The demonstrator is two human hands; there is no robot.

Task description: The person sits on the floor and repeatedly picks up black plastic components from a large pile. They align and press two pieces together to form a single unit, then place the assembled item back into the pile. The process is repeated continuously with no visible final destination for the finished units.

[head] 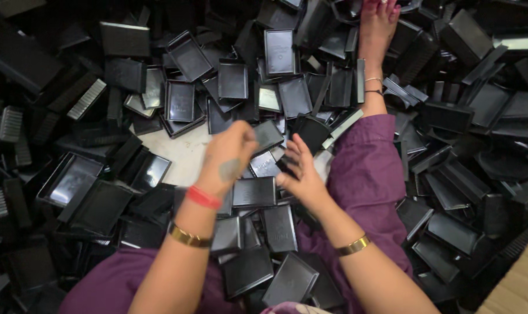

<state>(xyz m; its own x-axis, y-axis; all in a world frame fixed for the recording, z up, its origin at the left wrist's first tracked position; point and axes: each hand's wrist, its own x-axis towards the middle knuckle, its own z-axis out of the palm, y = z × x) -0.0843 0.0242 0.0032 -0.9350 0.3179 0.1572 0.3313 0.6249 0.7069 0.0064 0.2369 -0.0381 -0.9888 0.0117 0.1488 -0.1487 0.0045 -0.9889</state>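
Seated on the floor amid a sprawling heap of shallow black rectangular plastic trays [189,56], a person in purple trousers [366,174] works with both bare hands just below the centre of the frame. At about 9 o'clock from centre, the left hand [232,152] is curled loosely, knuckles up, fingers folded inward over the pile; whether it grips anything cannot be told, since the palm faces away from the camera. At about 3 o'clock from it, the right hand [299,171] is spread open, fingers fanned and empty, hovering just above the trays nearest to it. Between the 2 hands, at 6 o'clock from them, lies a glossy black rectangular plastic tray [254,192], flat and face up, just beside both wrists and resting on others of its kind. A red thread band [203,197] and a gold metal bangle [189,237] circle the left forearm; a second gold bangle [352,246] sits on the right. A patch of pale bare floor [185,152] shows at 10 o'clock from the left hand, seemingly cleared of trays. The person's bare foot [377,26] reaches to 1 o'clock, wearing a thin anklet. Ribbed black pieces [86,99] lie mixed into the heap at 9 o'clock.
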